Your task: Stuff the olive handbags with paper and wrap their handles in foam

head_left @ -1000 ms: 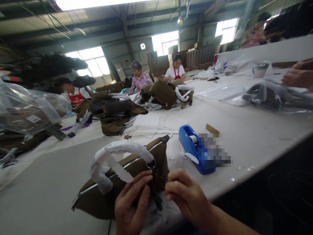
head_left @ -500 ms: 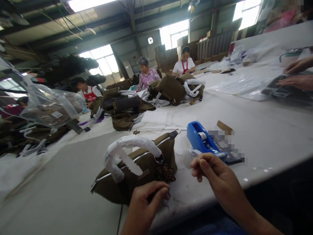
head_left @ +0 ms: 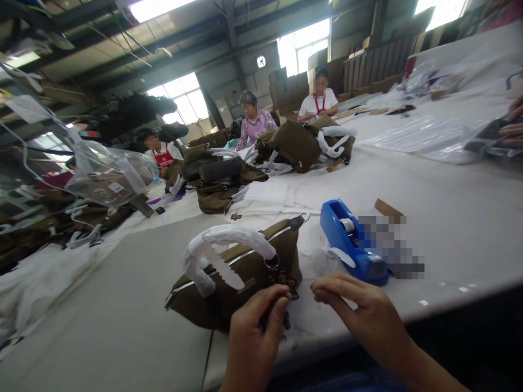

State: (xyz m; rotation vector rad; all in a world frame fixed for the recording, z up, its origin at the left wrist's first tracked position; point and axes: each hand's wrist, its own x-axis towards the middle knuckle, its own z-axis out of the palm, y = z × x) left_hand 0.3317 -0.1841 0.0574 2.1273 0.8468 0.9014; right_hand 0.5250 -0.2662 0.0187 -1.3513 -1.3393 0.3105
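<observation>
An olive-brown bag stands on the white table, its handles wrapped in white and a silver zipper along its top. From a ring at its right side hangs a leopard-patterned charm. My left hand is closed at the bag's lower right front, fingertips pinched beside the charm; what they hold is too small to name. Just right of it, my right hand is pinched too, its fingertips pointing at the left ones with a small gap between; its contents are unclear. A blue tape dispenser stands behind my right hand.
More olive bags are piled farther back, beside white sheets. A brown card strip lies right of the dispenser. Several people sit across the table. Another person's hand touches plastic-wrapped material at the right edge.
My right hand has come down, closer to my left hand. My left hand has risen slightly toward the charm. The whole view has shifted a little.
</observation>
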